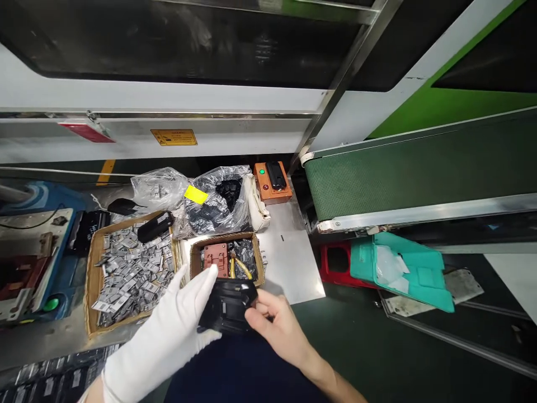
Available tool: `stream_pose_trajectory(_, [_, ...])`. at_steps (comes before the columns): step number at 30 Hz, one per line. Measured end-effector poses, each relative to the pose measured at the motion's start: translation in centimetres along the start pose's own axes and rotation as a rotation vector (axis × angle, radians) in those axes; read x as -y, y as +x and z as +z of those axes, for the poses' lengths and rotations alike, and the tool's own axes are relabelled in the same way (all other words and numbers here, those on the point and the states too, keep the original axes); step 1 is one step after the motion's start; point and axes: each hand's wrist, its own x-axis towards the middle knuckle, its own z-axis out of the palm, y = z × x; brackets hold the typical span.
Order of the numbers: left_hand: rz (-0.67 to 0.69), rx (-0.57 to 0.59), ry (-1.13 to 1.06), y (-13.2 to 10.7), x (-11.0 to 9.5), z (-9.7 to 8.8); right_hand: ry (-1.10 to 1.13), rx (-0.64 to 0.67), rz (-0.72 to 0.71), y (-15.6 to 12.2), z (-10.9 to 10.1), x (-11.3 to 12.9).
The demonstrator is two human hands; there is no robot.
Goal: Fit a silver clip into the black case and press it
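Between my two hands is a black plastic housing (pixel 229 307), held low in front of the table's near edge. My left hand (pixel 176 319), in a white glove, grips its left side with the thumb below and the fingers above. Bare, my right hand (pixel 279 322) pinches its right end between thumb and fingers. Just behind the housing stands a small cardboard box (pixel 259 260) with a reddish-brown block (pixel 216 258), yellow-handled pliers (pixel 241 267) and dark small parts in it. To the left, a larger carton (pixel 94 280) holds many grey metal pieces (pixel 134 274) and a black part (pixel 155 226).
Clear plastic bags (pixel 218 196) with black parts lie at the back. An orange box (pixel 272 190) with a green button bears a black part. A green conveyor (pixel 411 173) runs at the right, above a teal bin (pixel 428 268). A blue machine (pixel 62 196) stands at left.
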Motion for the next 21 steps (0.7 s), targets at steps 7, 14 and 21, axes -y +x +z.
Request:
stream_pose_trajectory(7, [-0.062, 0.006, -0.08, -0.4, -1.4, 1.1, -0.027, -0.027, 0.096, -0.6, -0.1, -0.7])
stream_pose_trajectory(14, [-0.039, -0.038, -0.126, -0.4, -1.1, 1.4, -0.068, 0.04, 0.116, -0.4, 0.1, 0.0])
stream_pose_trajectory(21, [-0.125, -0.154, -0.014, 0.3, -1.8, -0.2, 0.332, -0.658, 0.134, -1.8, -7.2, -9.5])
